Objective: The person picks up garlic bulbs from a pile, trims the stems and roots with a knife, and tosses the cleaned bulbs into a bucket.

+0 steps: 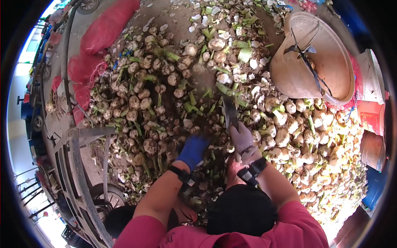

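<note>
My right hand (pixel 243 139), in a pale glove, is closed round the handle of a knife (pixel 230 112). Its broad dark blade points away from me over the heap. My left hand (pixel 192 151), in a blue glove, reaches down among the bulbs and cut green stalks to the left of the knife; its fingertips are smeared by motion and partly hidden. Round, soil-covered bulbs (pixel 144 103) with green stalk stubs lie in front and to the left. To the right spreads a large pile of paler trimmed bulbs (pixel 306 144).
A big tan basket (pixel 285 78) lies tipped at the back right, dark straps across its mouth. Stacked buckets (pixel 371 118) stand at the right edge. Red mesh sacks (pixel 108 29) and a metal cart frame (pixel 76 165) are on the left. Stalk scraps and white peelings (pixel 253 64) litter the ground.
</note>
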### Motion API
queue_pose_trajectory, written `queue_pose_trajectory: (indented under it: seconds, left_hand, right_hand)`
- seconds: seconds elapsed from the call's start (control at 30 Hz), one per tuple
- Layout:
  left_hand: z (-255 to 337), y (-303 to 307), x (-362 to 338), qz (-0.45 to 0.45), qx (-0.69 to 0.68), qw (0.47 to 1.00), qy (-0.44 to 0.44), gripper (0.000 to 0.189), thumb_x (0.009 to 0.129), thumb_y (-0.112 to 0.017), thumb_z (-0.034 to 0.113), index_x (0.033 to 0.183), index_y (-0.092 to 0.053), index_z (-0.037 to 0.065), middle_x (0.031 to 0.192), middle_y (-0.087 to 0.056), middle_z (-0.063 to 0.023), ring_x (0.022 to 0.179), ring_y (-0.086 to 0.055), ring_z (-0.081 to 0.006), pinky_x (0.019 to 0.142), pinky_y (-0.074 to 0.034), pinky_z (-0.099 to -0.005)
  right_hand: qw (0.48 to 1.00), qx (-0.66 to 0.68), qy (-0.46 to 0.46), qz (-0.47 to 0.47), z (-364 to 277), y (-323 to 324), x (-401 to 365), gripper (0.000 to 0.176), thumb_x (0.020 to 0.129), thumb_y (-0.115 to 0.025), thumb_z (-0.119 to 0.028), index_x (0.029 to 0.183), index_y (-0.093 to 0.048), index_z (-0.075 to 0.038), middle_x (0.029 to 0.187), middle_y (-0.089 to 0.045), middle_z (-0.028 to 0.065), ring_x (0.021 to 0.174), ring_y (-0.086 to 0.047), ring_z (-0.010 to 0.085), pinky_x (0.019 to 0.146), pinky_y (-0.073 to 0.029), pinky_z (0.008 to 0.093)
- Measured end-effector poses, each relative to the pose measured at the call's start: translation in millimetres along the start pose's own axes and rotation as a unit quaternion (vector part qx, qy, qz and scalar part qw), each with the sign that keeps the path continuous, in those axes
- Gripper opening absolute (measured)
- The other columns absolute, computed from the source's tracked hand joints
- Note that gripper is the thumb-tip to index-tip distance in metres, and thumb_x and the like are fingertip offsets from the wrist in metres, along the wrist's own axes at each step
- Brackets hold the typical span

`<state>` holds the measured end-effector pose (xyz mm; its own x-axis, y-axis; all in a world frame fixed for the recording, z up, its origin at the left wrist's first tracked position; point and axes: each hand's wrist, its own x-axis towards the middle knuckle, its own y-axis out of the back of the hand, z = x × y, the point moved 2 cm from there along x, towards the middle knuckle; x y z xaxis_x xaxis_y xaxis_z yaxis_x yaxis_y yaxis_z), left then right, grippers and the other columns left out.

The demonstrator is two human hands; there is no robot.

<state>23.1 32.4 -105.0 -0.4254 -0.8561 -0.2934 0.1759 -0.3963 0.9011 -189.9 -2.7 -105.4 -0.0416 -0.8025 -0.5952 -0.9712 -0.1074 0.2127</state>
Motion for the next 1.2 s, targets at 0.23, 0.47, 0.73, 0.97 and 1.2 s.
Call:
queue_pose_trajectory:
  seconds: [0.23,0.47,0.73,0.97,1.2]
  left_hand:
    - [-34.2,32.2,-19.8,0.232,-0.671,0.675,0.204,0.044,0.078,-0.07,0.008,0.12,-0.057,0.003,0.112,-0.062,-0.0199,0.105,-0.059,-0.037,0.092,-0.048,-0.0442]
    - [-36.8,56.1,-40.3,0.343,-0.221,0.892,0.194,0.042,0.078,-0.071,0.013,0.116,-0.057,0.0,0.11,-0.063,-0.0194,0.101,-0.06,-0.0365,0.086,-0.05,-0.0389]
    - [-54.6,66.5,29.6,0.116,-0.107,0.985,0.072,0.055,0.078,-0.071,0.005,0.128,-0.05,0.005,0.118,-0.057,-0.0161,0.092,-0.064,-0.0301,0.076,-0.054,-0.0343]
    - [-42.9,20.9,23.9,0.049,-0.638,0.75,0.169,0.057,0.076,-0.07,0.002,0.129,-0.048,0.009,0.11,-0.059,-0.0077,0.104,-0.059,-0.0225,0.087,-0.05,-0.0339]
    - [33.4,93.0,-37.9,0.287,-0.63,0.716,0.089,0.056,0.082,-0.063,-0.006,0.134,-0.044,0.001,0.118,-0.061,-0.0075,0.103,-0.06,-0.0134,0.088,-0.049,-0.0261]
  right_hand:
    - [0.995,0.052,0.051,-0.067,-38.8,-12.9,6.5,0.036,0.09,-0.058,-0.026,0.114,-0.059,0.001,0.079,-0.064,0.0063,0.068,-0.059,0.0156,0.062,-0.047,0.0294]
    - [0.988,-0.091,0.105,-0.069,-79.7,-53.1,18.6,0.034,0.093,-0.055,-0.028,0.109,-0.061,0.001,0.084,-0.066,0.0111,0.073,-0.061,0.0217,0.068,-0.048,0.033]
    - [0.993,-0.032,0.06,0.097,-73.1,41.7,35.8,0.033,0.092,-0.054,-0.026,0.109,-0.061,0.001,0.074,-0.064,0.0102,0.064,-0.058,0.0177,0.06,-0.047,0.033]
    - [0.998,-0.047,-0.029,-0.007,-86.1,27.6,-2.8,0.034,0.092,-0.057,-0.023,0.114,-0.06,0.003,0.08,-0.065,0.0069,0.064,-0.057,0.0135,0.058,-0.045,0.0284]
    - [0.941,-0.158,0.284,-0.096,-144.3,-31.7,-70.0,0.032,0.088,-0.063,-0.026,0.111,-0.061,-0.004,0.088,-0.067,0.0133,0.076,-0.065,0.0277,0.068,-0.051,0.0364]
